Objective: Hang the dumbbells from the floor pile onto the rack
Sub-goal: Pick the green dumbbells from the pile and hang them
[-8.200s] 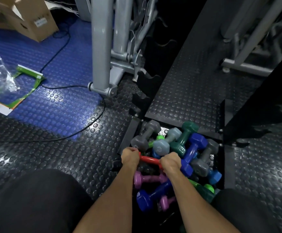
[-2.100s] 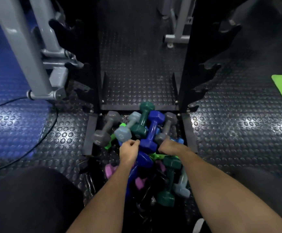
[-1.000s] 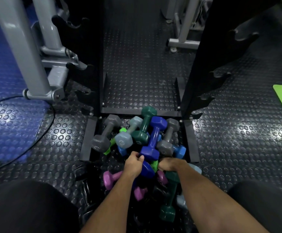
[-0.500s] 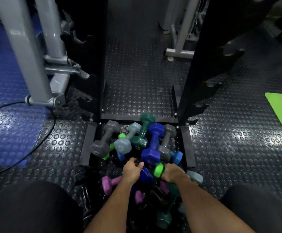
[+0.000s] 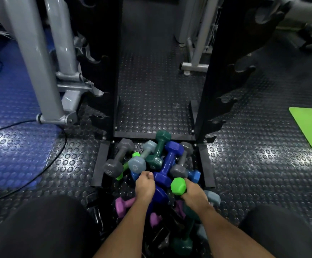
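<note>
Both hands work the pile [image 5: 157,164]: right hand [image 5: 193,196] grips a green dumbbell [image 5: 178,186] to lift it; left hand [image 5: 145,185] clenches on something hidden, below the rack [image 5: 224,75].

Right hand [image 5: 193,197] lifted green dumbbell [image 5: 178,186] clear of pile.

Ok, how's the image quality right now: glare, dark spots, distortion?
Head view: glare patches on the studded floor; rack uprights nearly black and bowed by the wide lens; pile near the knees murky; green dumbbell in the right hand clear.
</note>
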A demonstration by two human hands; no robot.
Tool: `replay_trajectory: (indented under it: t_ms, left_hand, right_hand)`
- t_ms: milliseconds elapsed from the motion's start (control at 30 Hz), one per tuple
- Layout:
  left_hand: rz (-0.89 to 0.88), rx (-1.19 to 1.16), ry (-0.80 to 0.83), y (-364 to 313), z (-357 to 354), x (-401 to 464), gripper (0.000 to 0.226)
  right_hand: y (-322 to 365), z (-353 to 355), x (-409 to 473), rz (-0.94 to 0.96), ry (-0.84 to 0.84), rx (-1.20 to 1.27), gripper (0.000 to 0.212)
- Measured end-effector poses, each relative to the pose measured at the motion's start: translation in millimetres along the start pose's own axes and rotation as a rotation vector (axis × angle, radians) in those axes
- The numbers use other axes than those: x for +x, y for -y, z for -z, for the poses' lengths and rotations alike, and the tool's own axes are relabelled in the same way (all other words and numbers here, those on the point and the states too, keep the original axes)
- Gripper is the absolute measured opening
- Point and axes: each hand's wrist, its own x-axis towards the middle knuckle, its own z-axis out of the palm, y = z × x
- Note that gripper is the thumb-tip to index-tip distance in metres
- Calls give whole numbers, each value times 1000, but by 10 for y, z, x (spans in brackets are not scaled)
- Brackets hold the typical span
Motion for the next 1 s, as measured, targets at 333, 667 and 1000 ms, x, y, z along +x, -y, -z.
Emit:
replay_trajectory:
  t_ms: [333, 667, 1000]
  left_hand:
    - [-110, -150, 27, -349, 21, -8, 24]
    - [-24, -292, 134, -326, -64, 52, 16]
    - [13, -410, 210, -313, 13, -35, 33]
  right_hand:
    - [65, 50, 13, 0, -71, 216, 44]
    - [100, 1, -64, -112, -253, 626, 39]
    - [980, 1108, -80, 170, -275, 1145, 23]
